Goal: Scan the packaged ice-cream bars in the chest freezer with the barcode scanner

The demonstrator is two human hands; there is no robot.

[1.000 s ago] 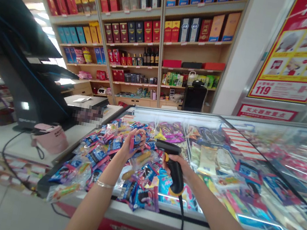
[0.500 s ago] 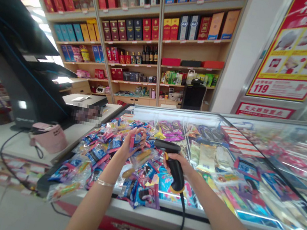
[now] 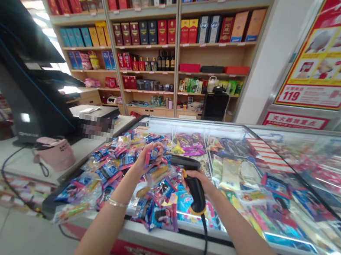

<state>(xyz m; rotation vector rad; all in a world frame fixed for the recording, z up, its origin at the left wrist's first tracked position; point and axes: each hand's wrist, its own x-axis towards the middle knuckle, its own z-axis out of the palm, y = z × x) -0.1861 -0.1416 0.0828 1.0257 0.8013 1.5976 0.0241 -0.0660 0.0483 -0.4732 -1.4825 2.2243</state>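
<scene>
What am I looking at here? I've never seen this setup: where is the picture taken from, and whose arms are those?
This is a single view from a camera worn on a person's head, looking forward and down, so the two bare arms are that person's own. No machine is involved. The left hand holds up a small blue packet in its fingers. The right hand grips a black corded handheld barcode scanner. Below them, a heap of colourful snack packets lies on a glass-topped display freezer. Behind it stand wooden shelves of boxed goods, and a checkout terminal is at the left.
</scene>
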